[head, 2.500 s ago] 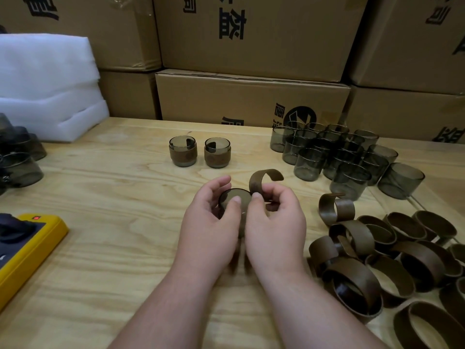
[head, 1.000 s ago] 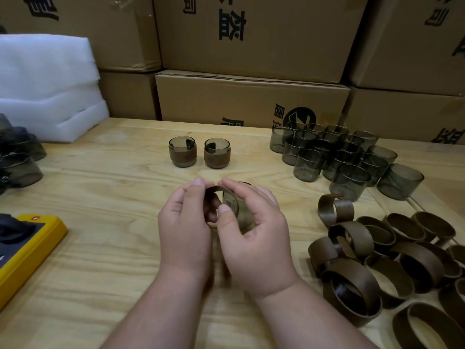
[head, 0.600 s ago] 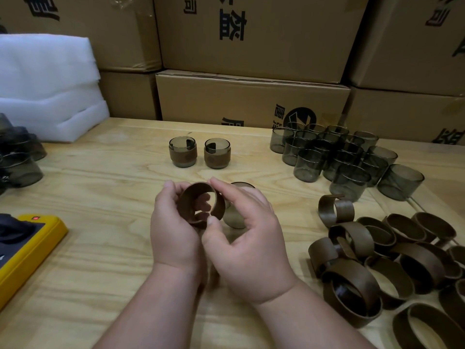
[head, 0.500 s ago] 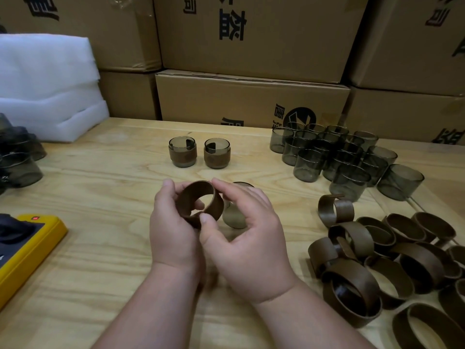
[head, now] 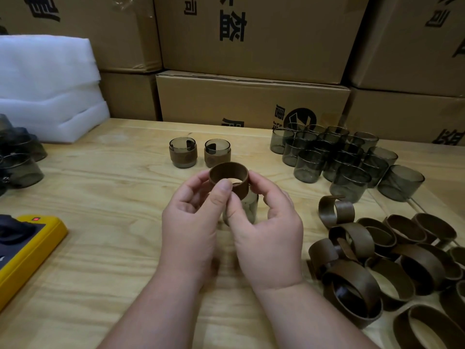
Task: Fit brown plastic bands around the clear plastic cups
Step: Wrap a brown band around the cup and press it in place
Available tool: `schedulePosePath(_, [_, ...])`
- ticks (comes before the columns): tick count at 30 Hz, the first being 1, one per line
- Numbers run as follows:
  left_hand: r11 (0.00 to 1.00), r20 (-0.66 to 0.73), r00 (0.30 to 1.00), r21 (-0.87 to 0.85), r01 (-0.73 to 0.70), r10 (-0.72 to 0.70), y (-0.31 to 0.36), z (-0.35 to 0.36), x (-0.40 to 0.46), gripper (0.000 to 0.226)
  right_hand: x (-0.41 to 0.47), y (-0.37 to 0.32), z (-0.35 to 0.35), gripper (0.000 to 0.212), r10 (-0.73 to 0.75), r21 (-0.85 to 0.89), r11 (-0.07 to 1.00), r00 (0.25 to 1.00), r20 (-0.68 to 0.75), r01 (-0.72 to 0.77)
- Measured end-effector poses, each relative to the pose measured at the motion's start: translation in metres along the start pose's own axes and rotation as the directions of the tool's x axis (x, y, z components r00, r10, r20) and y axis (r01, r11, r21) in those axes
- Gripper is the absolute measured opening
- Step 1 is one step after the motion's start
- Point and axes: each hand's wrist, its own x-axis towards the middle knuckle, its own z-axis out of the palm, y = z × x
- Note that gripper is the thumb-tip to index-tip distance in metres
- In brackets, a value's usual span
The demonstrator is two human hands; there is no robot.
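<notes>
in the head view both hands sit at the middle of the wooden table (head: 105,248). half a second ago the brown band (head: 227,178) was tipped with its opening facing the camera, beside a cup; now it has been turned level and lifted over the clear cup (head: 247,206), whose rim sits just under it. the left hand (head: 193,222) pinches the band's near and left side between thumb and fingers, and the right hand (head: 266,230) grasps its right side while its thumb lies against the cup wall. so the band seems lined up and ready to be pushed down. two banded cups (head: 198,153) stand just beyond; bare cups (head: 339,157) cluster far right, and loose bands (head: 390,263) are heaped near right.
</notes>
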Motion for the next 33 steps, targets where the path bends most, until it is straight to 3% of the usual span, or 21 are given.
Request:
schedulePosePath(5, [0.98, -0.036, 0.994, 0.174, -0.093, 0.101, -0.001, -0.003, -0.001, 0.039, -0.001, -0.003, 0.0, 0.04, 0.029, -0.044, 0.999, 1.0, -0.01, -0.029])
schedulePosePath(9, [0.975, -0.067, 0.997, 0.222, -0.022, 0.038, -0.002, -0.001, -0.002, 0.038, 0.001, 0.001, -0.001, 0.041, 0.093, -0.052, 0.994, 0.996, 0.015, -0.092])
schedulePosePath(14, [0.967, -0.062, 0.997, 0.244, 0.066, -0.053, -0.005, -0.003, 0.001, 0.014, 0.003, 0.006, 0.0, 0.04, 0.165, -0.03, 0.986, 0.986, 0.034, -0.164])
schedulePosePath(23, [0.961, -0.103, 0.992, 0.259, 0.096, -0.071, -0.002, -0.003, 0.003, 0.014, 0.003, 0.004, 0.002, 0.045, 0.198, -0.009, 0.98, 0.98, 0.028, -0.197])
schedulePosePath(33, [0.937, -0.147, 0.987, 0.332, 0.109, -0.063, 0.002, 0.001, 0.001, 0.012, 0.007, 0.009, -0.002, 0.028, 0.243, -0.024, 0.97, 0.97, 0.029, -0.243])
